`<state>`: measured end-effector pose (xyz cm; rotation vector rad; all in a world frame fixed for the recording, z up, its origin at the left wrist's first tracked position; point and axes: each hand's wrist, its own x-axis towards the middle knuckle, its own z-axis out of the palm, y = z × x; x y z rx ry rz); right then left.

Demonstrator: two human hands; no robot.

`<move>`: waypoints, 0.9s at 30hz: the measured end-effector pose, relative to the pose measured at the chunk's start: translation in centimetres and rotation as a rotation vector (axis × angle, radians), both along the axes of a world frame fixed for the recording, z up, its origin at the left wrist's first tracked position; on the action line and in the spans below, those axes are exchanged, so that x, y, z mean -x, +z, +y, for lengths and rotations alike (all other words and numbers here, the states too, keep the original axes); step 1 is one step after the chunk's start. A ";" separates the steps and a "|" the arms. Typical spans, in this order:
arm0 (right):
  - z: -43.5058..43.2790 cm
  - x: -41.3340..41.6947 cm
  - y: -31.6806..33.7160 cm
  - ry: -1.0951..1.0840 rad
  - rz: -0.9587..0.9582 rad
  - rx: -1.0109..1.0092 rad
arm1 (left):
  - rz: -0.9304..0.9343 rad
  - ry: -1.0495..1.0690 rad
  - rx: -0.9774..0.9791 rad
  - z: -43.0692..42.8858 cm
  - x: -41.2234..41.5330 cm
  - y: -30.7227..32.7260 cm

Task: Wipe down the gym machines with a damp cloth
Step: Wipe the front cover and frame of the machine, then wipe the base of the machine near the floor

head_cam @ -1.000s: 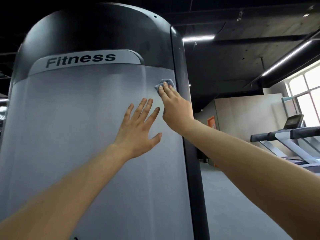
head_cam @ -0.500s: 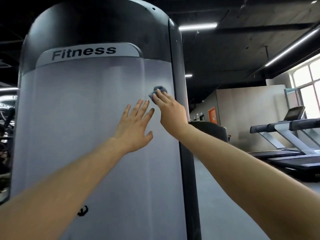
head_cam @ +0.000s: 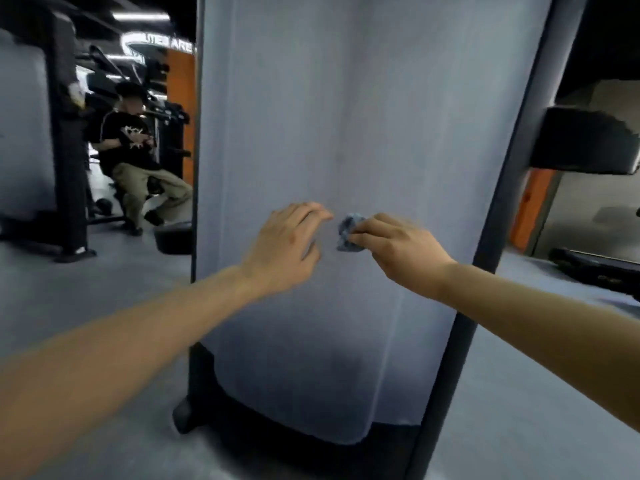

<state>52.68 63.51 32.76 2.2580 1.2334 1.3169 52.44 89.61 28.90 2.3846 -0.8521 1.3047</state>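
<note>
In the left of the frame a person in a black printed T-shirt and khaki trousers [head_cam: 135, 157] sits on the far side of the grey floor [head_cam: 86, 289]. Behind them stands an orange wall panel [head_cam: 180, 109]; a ceiling light strip [head_cam: 140, 17] glows upper left. An orange door [head_cam: 530, 209] shows at right.

Bunched cloth [head_cam: 348, 237] in right hand [head_cam: 398, 251] against grey machine panel [head_cam: 363, 116], left hand [head_cam: 284, 247] just beside

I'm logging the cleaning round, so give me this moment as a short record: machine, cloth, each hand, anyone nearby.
machine: tall pale grey panel in a dark frame
cloth: small blue-grey wad, held at the panel
right hand: grips the cloth
left hand: holds nothing, fingers relaxed, just left of the cloth; blurred
nearby: seated person, background left
</note>
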 end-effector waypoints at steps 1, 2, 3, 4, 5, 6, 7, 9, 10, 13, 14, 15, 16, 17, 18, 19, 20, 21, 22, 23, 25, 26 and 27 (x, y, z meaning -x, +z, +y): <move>1.6 -0.2 -2.2 0.040 0.032 0.054 | 0.071 0.006 -0.001 1.8 0.5 -2.2; 3.4 -0.4 -4.4 0.072 0.063 0.083 | 0.148 0.015 -0.008 3.5 1.0 -4.5; 5.1 -0.8 -6.7 0.095 0.093 0.099 | 0.227 0.028 -0.018 5.1 1.4 -6.9; 6.8 -1.2 -9.1 0.111 0.123 0.107 | 0.304 0.042 -0.024 6.6 1.7 -9.4; 8.5 -1.6 -11.5 0.129 0.158 0.112 | 0.377 0.056 -0.027 7.9 1.8 -11.7; 10.2 -1.9 -13.8 0.150 0.197 0.114 | 0.449 0.069 -0.027 9.1 1.8 -13.8; 11.7 -2.3 -16.1 0.168 0.238 0.116 | 0.522 0.078 -0.028 10.2 1.6 -15.7; 14.3 -2.8 -20.5 0.189 0.317 0.118 | 0.641 0.080 -0.009 12.1 1.1 -18.8; 15.4 -3.1 -22.5 0.197 0.342 0.111 | 0.683 0.075 0.012 13.0 0.8 -20.0; 18.6 -4.0 -26.9 0.218 0.373 0.090 | 0.775 0.053 0.042 15.1 -0.8 -22.9; 19.5 -4.4 -28.1 0.223 0.377 0.093 | 0.812 0.053 0.050 15.8 -1.5 -24.0; 20.3 -5.1 -29.2 0.228 0.384 0.105 | 0.855 0.057 0.061 16.5 -2.4 -25.3; 21.0 -5.9 -30.5 0.232 0.400 0.131 | 0.907 0.063 0.079 17.2 -3.2 -26.7; 21.8 -6.8 -31.7 0.228 0.428 0.171 | 0.969 0.068 0.098 17.9 -3.9 -28.2; 22.5 -7.6 -32.9 0.209 0.468 0.214 | 1.037 0.070 0.110 18.6 -4.6 -29.7; 23.2 -8.5 -34.2 0.183 0.511 0.251 | 1.104 0.064 0.113 19.2 -5.3 -31.2; 23.8 -9.2 -35.5 0.155 0.547 0.281 | 1.167 0.050 0.114 19.7 -5.8 -32.4; 24.4 -9.9 -36.8 0.127 0.575 0.303 | 1.216 0.046 0.118 20.3 -6.3 -33.6; 25.0 -10.5 -38.0 0.099 0.591 0.322 | 1.243 0.057 0.122 20.9 -6.8 -34.7; 25.5 -11.0 -38.9 0.076 0.595 0.341 | 1.250 0.084 0.111 21.6 -7.2 -35.6; 26.5 -12.4 -40.3 0.042 0.572 0.385 | 1.222 0.167 0.059 23.2 -8.2 -37.2; 27.0 -13.1 -40.7 0.033 0.546 0.407 | 1.204 0.211 0.027 23.9 -8.8 -38.0; 27.5 -13.9 -40.9 0.027 0.514 0.424 | 1.192 0.254 -0.006 24.6 -9.3 -38.9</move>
